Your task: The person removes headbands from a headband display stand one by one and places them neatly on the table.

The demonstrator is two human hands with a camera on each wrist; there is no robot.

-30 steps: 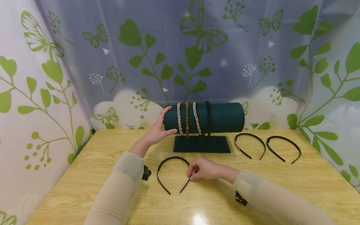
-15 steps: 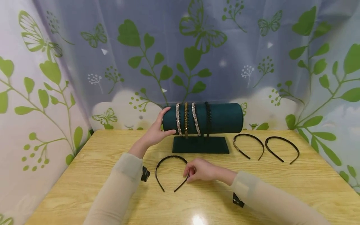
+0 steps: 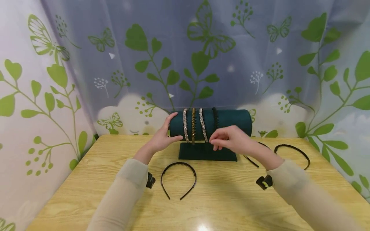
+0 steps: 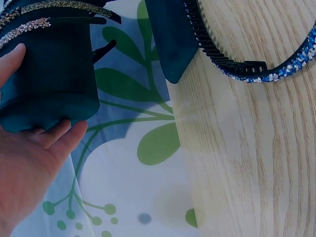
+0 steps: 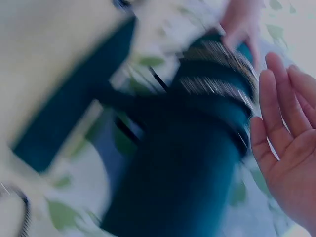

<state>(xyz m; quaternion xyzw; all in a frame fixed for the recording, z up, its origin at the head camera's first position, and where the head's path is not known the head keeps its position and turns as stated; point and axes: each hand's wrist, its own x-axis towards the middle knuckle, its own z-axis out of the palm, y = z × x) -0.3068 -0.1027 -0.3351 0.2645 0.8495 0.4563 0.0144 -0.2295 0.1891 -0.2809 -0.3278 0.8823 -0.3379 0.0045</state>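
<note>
A dark teal roll-shaped headband stand [image 3: 237,118] stands near the back of the table. Around it sit two silvery rhinestone headbands, a gold headband [image 3: 193,123] between them and a black headband [image 3: 215,115] to their right. My left hand [image 3: 159,139] grips the roll's left end, thumb in front. Before the roll hovers my right hand [image 3: 232,139], fingers loosely bent and nothing in them; the right wrist view, blurred, shows its fingers [image 5: 269,98] apart from the roll. In front of the base [image 3: 190,152] a loose headband [image 3: 178,163] lies on the table, blue-and-white stones showing in the left wrist view.
On the right of the table [image 3: 86,179] lie two more headbands: a black headband [image 3: 293,147] and another headband [image 3: 252,163], partly hidden behind my right forearm. A patterned curtain [image 3: 162,38] hangs close behind the table and along both sides.
My right hand has let go of the loose front headband and risen to the right, up before the roll. That headband's ends sit slightly closer together. The left hand stays on the roll's end.
</note>
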